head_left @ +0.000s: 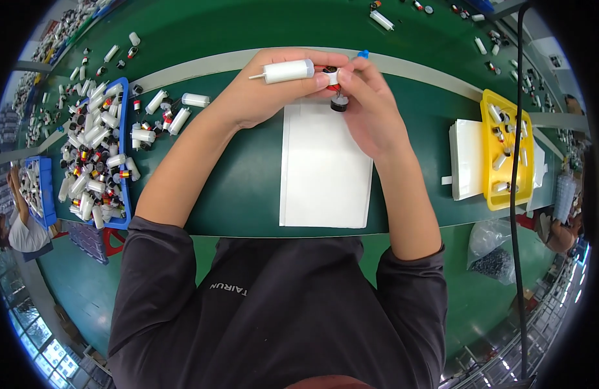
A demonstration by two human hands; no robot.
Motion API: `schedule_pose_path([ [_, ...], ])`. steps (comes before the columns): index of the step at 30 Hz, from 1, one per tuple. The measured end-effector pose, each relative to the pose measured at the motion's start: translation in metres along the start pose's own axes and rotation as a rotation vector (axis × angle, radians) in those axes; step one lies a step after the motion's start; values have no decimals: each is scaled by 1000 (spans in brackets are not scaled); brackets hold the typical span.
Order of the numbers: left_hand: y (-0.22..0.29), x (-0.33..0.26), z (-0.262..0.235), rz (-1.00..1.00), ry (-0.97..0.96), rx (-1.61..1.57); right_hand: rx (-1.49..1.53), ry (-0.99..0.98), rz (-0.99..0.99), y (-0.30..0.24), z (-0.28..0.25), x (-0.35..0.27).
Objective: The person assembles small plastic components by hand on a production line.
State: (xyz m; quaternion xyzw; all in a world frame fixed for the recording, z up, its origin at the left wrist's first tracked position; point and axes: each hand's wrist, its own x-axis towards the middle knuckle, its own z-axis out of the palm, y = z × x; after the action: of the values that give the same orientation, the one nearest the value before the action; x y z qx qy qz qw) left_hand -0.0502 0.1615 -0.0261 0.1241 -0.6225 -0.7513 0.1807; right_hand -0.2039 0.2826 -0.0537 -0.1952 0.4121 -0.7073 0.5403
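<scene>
Left hand (260, 97): it is closed around a white tube (288, 70). The tube is smooth and round, with a thin pin at its left end. It lies flat, up above the pad.
Right hand (367, 104): its fingers pinch a small red and white part (330, 75) at the right end of the tube. The two hands touch there.
Black cap (339, 104): a little round black piece, just under the right fingers, above the top edge of the pad. I cannot tell if the hand holds it.
Pad (324, 168): a flat white sheet, shaped like a tall box, in the middle of the worktop. It looks soft and plain.
Worktop (247, 188): dark green and smooth, with a pale grey strip running across it behind the hands.
Blue tray (124, 136): on the left, a plastic tray with a blue rim. It is full of white tubes and small red, yellow and black parts, all mixed up.
Loose tubes (166, 113): more white tubes lie on the worktop just right of the blue tray.
Yellow tray (487, 149): on the right, bright plastic, with a few tubes inside. It sits on a white slab (467, 159).
Bag (494, 253): clear plastic with dark bits inside, low on the right.
Black cable (515, 194): thin, hanging down the right side.
Sleeves (157, 272): dark grey cloth, pushed up the arms.
</scene>
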Motion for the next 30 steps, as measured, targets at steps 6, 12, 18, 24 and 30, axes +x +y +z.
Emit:
schedule_pose_path([
  [6,6,7,-19,256,86,321,-455,131,-330,0,-2,1],
  [12,31,40,-139,70,439,969,-1590,-171,-601,28,-3,-13],
  [18,14,86,-162,112,292,1670,-1674,-219,-500,32,4,-15],
  [24,-53,193,-42,426,34,1556,-1659,-225,-643,32,5,-13],
  [30,-49,206,-42,470,77,1747,-1660,-179,-501,30,12,-11],
])
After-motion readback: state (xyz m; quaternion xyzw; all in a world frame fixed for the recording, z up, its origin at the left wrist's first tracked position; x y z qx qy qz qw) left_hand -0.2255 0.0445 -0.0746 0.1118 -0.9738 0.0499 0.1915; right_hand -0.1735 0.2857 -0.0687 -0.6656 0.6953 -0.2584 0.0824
